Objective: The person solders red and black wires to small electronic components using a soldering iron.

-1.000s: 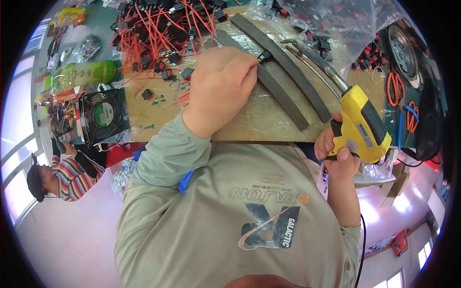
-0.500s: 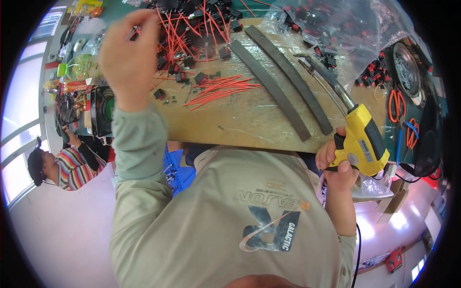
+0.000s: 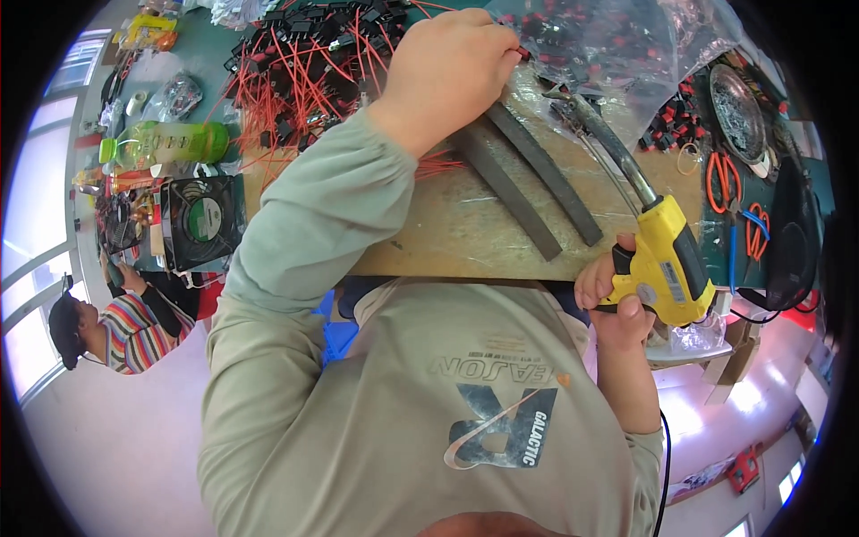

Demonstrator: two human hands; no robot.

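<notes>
My right hand (image 3: 617,300) is wrapped round the grip of a yellow-and-black soldering gun (image 3: 673,264), whose long metal tip points up and away to the left over the board. Across the board reaches my left arm. Its hand (image 3: 452,76) is at the near-left edge of a clear plastic bag (image 3: 617,45) full of red-and-black switches. The left fingers are pinched together, with a small red-and-black switch (image 3: 523,54) at their tips. Two dark flat strips (image 3: 548,174) lie side by side between my hands. Left of my arm is a heap of black switches with red wires (image 3: 304,76).
The wooden board (image 3: 447,234) edges the green table. At right are orange-handled scissors (image 3: 723,179), blue-handled cutters (image 3: 734,242) and a round metal dish (image 3: 738,112). A fan (image 3: 199,222) and a green bottle (image 3: 170,143) stand left. Another person (image 3: 134,318) sits far left.
My left hand has swung right, from beside the wired heap to the plastic bag, and its fingers are now at a small switch. The right hand keeps the soldering gun almost still.
</notes>
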